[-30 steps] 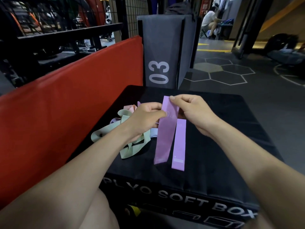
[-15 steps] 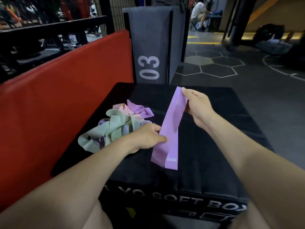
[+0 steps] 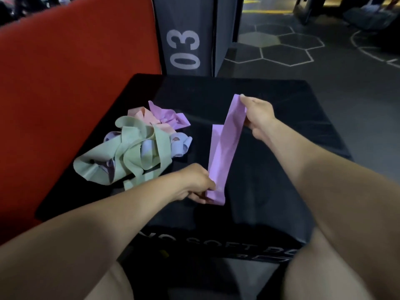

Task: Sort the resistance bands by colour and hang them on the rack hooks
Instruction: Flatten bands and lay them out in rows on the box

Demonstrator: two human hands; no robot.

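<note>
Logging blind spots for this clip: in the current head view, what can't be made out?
- Rack hooks: not in the head view at all.
- Pile of bands: tangled and overlapping, so the count per colour is unclear.
- Purple band: the left hand covers its near end, the right hand its far end; two bands or one cannot be told.
- Lettering on the black box: blurred, partly covered by the forearms.

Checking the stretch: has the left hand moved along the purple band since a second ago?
Yes. The left hand slid from the purple band's far end toward the box's near edge.
</note>
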